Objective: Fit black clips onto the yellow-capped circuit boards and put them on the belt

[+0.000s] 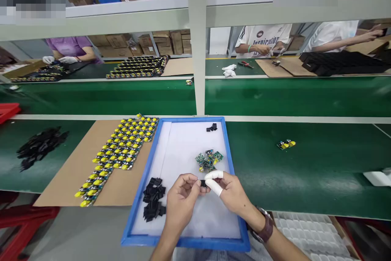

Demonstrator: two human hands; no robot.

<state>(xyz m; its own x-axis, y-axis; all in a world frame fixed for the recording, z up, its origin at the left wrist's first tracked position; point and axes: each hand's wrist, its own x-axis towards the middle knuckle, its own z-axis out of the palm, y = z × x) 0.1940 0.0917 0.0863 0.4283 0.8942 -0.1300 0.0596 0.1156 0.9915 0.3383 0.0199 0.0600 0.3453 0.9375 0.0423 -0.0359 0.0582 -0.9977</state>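
Note:
Both hands meet over a blue-rimmed white tray [247, 228]. Between the fingertips is a small black plastic piece [203, 183]; my left hand [183, 196] pinches its left end. My right hand [229, 191], with white finger cots on thumb and forefinger, pinches the other end. Much of the piece is hidden by the fingers. Just beyond the hands lies a small heap of green circuit boards [209, 161] with yellow parts. A pile of black pieces [153, 200] rests at the tray's left side, and a few more black pieces [211, 127] lie near its far right corner.
Left of the tray, rows of circuit boards with yellow parts [122, 143] cover part of a cardboard sheet [67, 171]. Further left is a black heap [41, 145]. Two boards [286, 144] lie on the green bench at right. Beyond a conveyor [122, 97], several people work; a post [197, 41] stands ahead.

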